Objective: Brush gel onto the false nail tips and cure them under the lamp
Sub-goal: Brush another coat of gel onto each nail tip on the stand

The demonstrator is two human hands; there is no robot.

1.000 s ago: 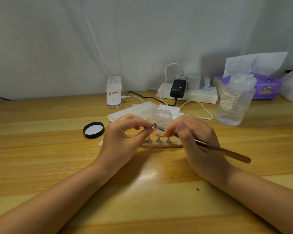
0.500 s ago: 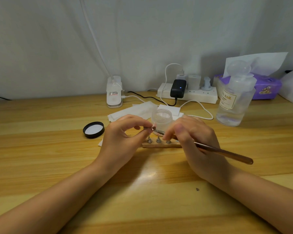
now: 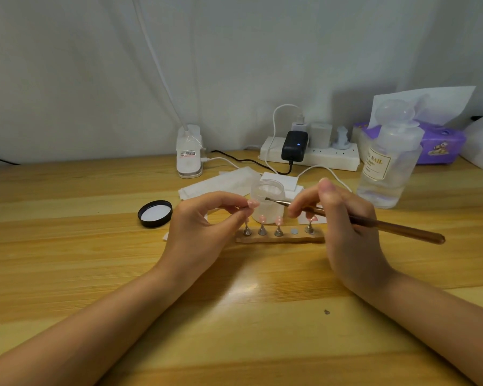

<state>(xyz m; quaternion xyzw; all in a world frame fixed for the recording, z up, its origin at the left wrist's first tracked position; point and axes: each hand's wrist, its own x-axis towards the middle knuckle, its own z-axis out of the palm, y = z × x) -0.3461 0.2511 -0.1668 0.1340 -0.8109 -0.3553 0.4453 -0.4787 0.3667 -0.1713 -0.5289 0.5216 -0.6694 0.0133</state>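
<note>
Pink nail tip [image 3: 253, 203] pinched in left fingers [image 3: 241, 211]; brush [image 3: 354, 218] gripped by right fingers [image 3: 297, 208].

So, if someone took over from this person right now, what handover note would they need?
Left hand: pinches one pink nail tip on its peg, lifted off the wooden holder.
Right hand: pen grip on the gel brush, bristles beside the open gel jar.
Holder: four tips standing, one slot empty.
Jar lid lies left.
Left: brush the held tip, reseat it, cure.
</note>
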